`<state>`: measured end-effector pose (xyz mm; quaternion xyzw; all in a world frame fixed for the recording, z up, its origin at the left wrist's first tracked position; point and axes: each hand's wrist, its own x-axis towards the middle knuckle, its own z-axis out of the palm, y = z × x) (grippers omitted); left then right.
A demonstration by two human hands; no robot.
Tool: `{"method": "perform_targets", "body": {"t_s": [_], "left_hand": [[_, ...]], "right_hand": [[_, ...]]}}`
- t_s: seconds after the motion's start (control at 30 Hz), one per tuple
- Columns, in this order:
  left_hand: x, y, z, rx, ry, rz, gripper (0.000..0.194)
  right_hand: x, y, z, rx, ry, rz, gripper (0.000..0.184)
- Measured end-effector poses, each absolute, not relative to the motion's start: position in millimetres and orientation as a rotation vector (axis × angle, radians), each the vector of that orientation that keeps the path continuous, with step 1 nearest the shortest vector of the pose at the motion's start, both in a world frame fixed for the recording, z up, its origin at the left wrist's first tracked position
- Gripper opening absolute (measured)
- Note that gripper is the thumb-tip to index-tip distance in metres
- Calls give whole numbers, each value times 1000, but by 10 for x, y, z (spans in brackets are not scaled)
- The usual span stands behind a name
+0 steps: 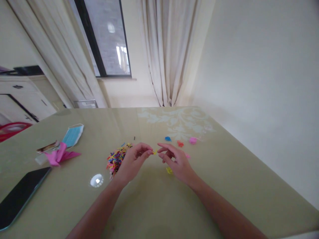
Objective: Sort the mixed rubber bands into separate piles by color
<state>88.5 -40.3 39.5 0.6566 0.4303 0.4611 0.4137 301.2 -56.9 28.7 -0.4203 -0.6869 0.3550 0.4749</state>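
Note:
My left hand [133, 161] is closed in a pinch, with a small yellow rubber band [155, 152] at its thumb and fingertips. Just to the right, my right hand [177, 162] has its fingers and thumb apart, their tips close to the yellow band. Partly behind my left hand lies a heap of mixed-colour rubber bands [116, 160]. Around my right hand are small single-colour clusters: blue [167, 138], red-orange [180, 143], pink [192, 140] and yellow [169, 170]. Another pink bit [187, 156] shows beside my right hand, mostly hidden by it.
On the left of the glossy table [154, 205] lie a black-screened phone [23, 192], a folded pink paper shape [60, 155] and a blue face mask [72, 135]. A bright round light reflection shows near the heap. A wall [261, 99] borders the right side.

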Motion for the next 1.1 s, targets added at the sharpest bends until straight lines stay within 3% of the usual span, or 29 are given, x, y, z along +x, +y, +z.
{"method": "perform_targets", "body": {"t_s": [0.13, 0.33, 0.57, 0.8, 1.1], "left_hand": [[955, -424, 341, 1635, 1048, 1140, 22], [872, -338, 316, 1473, 1162, 1329, 27], [984, -423, 326, 1470, 1059, 1173, 30], [1100, -594, 387, 1439, 918, 1088, 29], [1301, -621, 74, 1890, 1060, 889, 14]], "right_hand": [[2998, -573, 279, -1052, -1706, 821, 17], [3182, -513, 420, -899, -1531, 1006, 22], [3450, -547, 717, -765, -1479, 1158, 17], [3617, -504, 675, -709, -1437, 1177, 23], [3673, -453, 724, -1099, -1827, 1107, 26]]}}
